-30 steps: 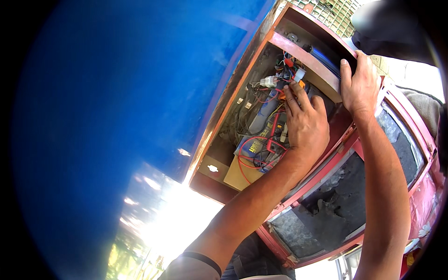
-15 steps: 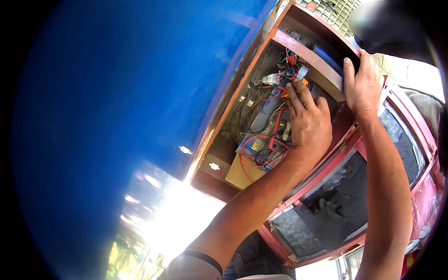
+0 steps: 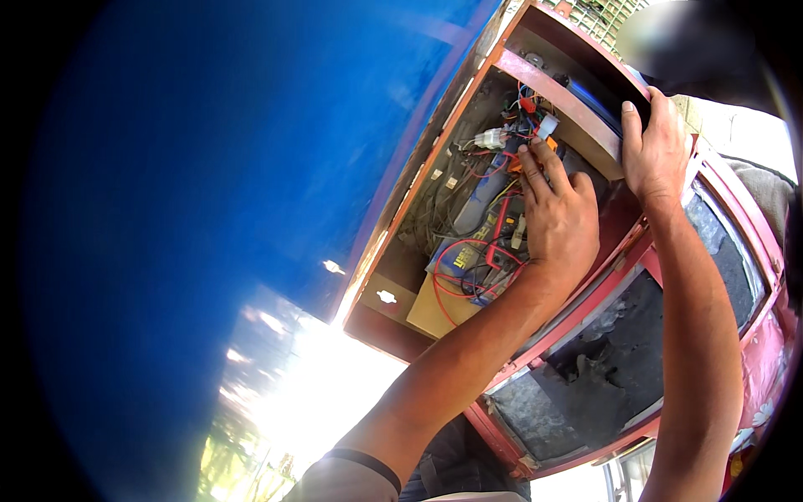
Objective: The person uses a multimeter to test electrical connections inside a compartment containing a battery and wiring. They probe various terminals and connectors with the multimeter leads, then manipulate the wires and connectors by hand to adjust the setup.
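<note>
My left hand (image 3: 562, 213) reaches into an open reddish-brown metal compartment (image 3: 386, 335). Its two visible fingers are stretched out over an orange part (image 3: 551, 144) among tangled wires, and I see nothing gripped in it. Close to the fingertips are a white plug connector (image 3: 491, 138), a pale blue connector (image 3: 548, 126) and a red connector (image 3: 527, 105). Below the hand, a red test lead (image 3: 499, 226) loops over a blue box with yellow lettering (image 3: 458, 261). At the compartment's right side my right hand (image 3: 658, 155) holds the rim, its thumb inside and its fingers over the edge.
A large blue panel (image 3: 251, 151) stands along the left side. A pink crossbar (image 3: 556, 88) divides the compartment. To the right lies a pink-framed section with torn dark lining (image 3: 598, 376). A person in dark clothing (image 3: 711, 63) is at the upper right.
The whole view has shifted very slightly. Both hands keep their places, the left over the wires and the right on the rim.
</note>
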The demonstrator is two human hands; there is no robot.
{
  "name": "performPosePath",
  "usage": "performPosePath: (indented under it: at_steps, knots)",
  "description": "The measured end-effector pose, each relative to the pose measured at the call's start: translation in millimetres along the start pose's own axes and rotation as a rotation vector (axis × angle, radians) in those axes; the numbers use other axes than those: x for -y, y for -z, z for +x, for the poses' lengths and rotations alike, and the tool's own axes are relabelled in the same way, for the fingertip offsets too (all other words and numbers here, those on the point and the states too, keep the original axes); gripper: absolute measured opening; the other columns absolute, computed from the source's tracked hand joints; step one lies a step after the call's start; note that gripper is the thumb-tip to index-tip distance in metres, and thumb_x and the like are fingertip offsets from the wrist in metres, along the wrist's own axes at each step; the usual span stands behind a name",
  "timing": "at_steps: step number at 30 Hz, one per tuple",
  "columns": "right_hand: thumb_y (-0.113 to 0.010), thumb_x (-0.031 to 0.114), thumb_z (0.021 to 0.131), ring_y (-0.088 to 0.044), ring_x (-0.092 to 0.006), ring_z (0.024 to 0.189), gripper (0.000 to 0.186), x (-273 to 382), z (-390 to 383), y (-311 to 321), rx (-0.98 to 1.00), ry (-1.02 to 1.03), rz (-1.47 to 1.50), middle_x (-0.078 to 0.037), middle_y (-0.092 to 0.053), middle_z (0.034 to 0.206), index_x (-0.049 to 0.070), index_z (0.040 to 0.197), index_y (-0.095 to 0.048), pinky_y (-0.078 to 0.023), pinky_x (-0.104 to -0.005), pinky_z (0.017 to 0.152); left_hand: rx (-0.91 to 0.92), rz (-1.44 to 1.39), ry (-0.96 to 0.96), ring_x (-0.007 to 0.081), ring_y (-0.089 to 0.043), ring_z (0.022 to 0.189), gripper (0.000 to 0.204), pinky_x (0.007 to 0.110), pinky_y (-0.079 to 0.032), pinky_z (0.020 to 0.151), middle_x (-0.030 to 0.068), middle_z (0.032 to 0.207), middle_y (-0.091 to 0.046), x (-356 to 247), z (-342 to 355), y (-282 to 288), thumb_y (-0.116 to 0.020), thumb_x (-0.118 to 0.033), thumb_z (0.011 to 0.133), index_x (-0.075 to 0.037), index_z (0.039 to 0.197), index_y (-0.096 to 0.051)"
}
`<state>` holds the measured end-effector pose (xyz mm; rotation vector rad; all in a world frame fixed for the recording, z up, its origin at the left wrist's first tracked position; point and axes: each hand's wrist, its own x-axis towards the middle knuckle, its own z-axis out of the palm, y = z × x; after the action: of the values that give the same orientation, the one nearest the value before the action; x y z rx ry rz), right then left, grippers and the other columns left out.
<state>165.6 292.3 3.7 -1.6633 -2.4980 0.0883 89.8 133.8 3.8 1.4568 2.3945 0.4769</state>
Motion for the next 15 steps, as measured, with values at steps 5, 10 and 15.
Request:
performPosePath:
  at_steps: [5,10,15]
  knots:
    - [-0.060,0.041,0.106,-0.059,-0.0378,0.131,0.052,0.7,0.2,-1.8,-0.005,0.011,0.007,-0.018,-0.066,0.134,0.003,0.142,-0.062,-0.042,-0.0491,0.112,0.002,-0.017,0.004,0.0668,-0.042,0.143,0.035,0.064,-0.038,0.122,0.0480,0.155,-0.035,3.8,-0.2,0.7,-0.077,-0.014,0.087,0.011,0.108,-0.063]
    - [-0.060,0.041,0.106,-0.059,-0.0383,0.130,0.052,-2.6,1.0,-3.2,-0.010,0.021,0.018,-0.018,-0.067,0.133,0.003,0.142,-0.062,-0.042,-0.0492,0.112,0.025,-0.220,0.021,0.0666,-0.035,0.147,0.052,0.065,-0.034,0.123,0.0475,0.158,-0.029,9.9,-3.6,11.7,-0.080,-0.015,0.088,0.010,0.127,-0.057]
    - [-0.059,0.041,0.107,-0.061,-0.0394,0.127,0.051,-6.4,1.5,-4.7,-0.025,0.029,0.023,-0.019,-0.067,0.133,0.003,0.141,-0.063,-0.044,-0.0502,0.110,-0.134,-0.570,0.058,0.0566,-0.034,0.153,0.072,0.059,-0.032,0.125,0.0408,0.166,-0.027,41.9,-7.0,21.8,-0.076,-0.018,0.095,0.010,0.151,-0.040]
